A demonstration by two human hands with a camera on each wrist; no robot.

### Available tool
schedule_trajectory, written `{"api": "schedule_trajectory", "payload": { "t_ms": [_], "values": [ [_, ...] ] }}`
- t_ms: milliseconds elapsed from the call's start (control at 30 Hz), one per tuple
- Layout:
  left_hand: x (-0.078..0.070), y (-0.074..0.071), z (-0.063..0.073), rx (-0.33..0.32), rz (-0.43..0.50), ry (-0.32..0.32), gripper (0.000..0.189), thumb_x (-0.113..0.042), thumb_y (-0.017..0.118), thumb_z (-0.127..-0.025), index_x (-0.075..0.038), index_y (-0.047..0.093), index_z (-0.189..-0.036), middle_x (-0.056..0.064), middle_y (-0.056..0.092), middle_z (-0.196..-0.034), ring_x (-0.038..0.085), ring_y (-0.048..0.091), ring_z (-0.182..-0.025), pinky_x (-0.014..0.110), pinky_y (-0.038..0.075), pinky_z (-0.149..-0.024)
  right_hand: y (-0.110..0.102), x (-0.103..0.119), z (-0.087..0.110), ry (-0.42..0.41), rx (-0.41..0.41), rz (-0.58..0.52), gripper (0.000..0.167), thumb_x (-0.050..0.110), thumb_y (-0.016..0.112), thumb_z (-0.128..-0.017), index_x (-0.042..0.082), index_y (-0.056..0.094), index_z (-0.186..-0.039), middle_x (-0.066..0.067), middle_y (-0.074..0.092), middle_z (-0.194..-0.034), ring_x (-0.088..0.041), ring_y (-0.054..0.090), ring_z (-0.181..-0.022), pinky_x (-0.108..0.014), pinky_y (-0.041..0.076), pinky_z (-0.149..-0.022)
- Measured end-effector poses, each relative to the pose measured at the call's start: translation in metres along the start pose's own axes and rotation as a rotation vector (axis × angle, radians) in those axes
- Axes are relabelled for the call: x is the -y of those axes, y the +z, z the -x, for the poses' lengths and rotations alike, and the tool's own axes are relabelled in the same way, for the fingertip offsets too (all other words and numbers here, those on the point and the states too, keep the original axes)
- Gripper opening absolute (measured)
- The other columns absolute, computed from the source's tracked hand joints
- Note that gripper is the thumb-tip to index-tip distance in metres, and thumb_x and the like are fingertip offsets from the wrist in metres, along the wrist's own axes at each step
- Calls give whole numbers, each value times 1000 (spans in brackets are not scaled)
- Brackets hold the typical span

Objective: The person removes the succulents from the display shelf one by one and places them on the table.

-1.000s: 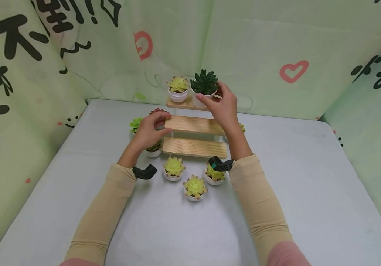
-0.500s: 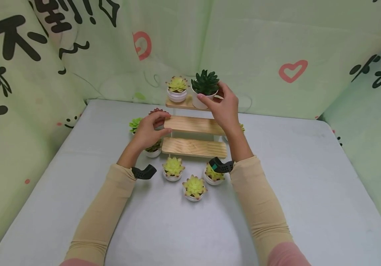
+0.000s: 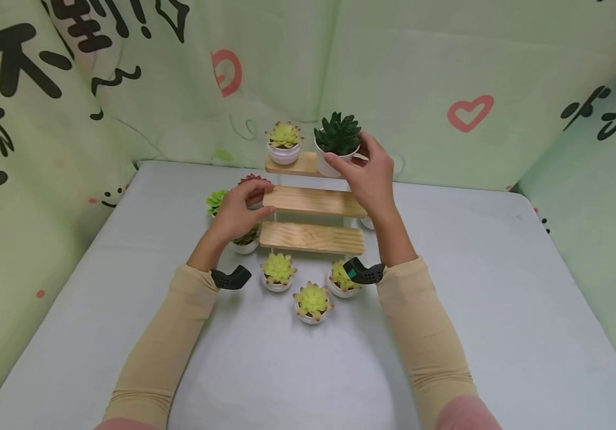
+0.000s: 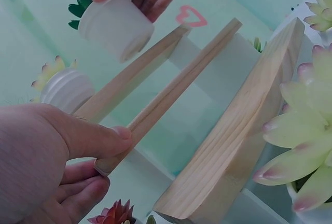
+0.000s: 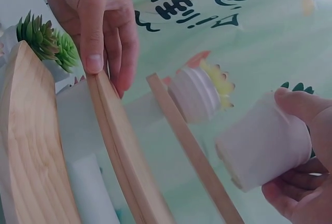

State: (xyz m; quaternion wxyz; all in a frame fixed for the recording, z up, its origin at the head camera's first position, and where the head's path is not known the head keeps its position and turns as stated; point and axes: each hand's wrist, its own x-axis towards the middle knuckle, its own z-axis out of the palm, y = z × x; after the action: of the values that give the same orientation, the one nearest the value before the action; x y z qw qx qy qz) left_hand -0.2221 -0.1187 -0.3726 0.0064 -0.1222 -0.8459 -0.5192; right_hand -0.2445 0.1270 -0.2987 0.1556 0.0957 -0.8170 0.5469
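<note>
A three-step wooden plant stand is in the middle of the head view. My right hand (image 3: 370,176) grips the white pot (image 5: 264,141) of a dark green succulent (image 3: 337,134) by its sides, over the right part of the top board (image 3: 303,163). In the right wrist view a small gap shows between pot and board. My left hand (image 3: 239,214) pinches the left end of the middle board (image 3: 313,200) between thumb and fingers. A yellow-green succulent (image 3: 284,142) in a ribbed white pot sits on the top board's left end. The lowest board (image 3: 312,237) is bare.
Yellow-green potted succulents (image 3: 278,270) stand on the white table (image 3: 264,370) in front of the stand. Left of it are a red succulent (image 3: 252,178), a bright green one (image 3: 214,200) and a darker one (image 3: 245,240). Another white pot (image 3: 367,223) is partly hidden behind my right wrist.
My right hand has moved slightly right along the top board with the dark green succulent, widening the space to the yellow-green one. My left hand keeps its hold on the middle board.
</note>
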Motion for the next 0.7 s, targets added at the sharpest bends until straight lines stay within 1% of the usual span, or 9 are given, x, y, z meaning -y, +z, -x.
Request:
{"api": "schedule_trajectory", "payload": {
  "t_ms": [200, 500, 700],
  "values": [
    [2, 0, -1, 0, -12, -1, 43, -13, 71, -88, -8, 57, -129, 11, 56, -135, 25, 53, -130, 32, 47, -109, -5, 0, 4, 7, -15, 14, 63, 29, 79, -81, 9, 53, -135, -12, 60, -122, -18, 58, -108, -32, 52, -102],
    [2, 0, -1, 1, -23, 8, 45, -12, 71, -88, -7, 56, -130, 13, 56, -135, 27, 53, -129, 35, 47, -109, -15, -2, 11, 8, -25, 21, 63, 29, 79, -81, 9, 53, -135, -12, 59, -122, -18, 57, -109, -32, 51, -102],
    [1, 1, 0, 9, -22, -5, 45, -14, 71, -88, -8, 56, -130, 12, 55, -136, 26, 53, -130, 35, 47, -109, -20, -3, 15, -8, -33, 26, 62, 28, 79, -81, 10, 54, -135, -11, 59, -123, -17, 57, -108, -35, 51, -102]
  ]
}}
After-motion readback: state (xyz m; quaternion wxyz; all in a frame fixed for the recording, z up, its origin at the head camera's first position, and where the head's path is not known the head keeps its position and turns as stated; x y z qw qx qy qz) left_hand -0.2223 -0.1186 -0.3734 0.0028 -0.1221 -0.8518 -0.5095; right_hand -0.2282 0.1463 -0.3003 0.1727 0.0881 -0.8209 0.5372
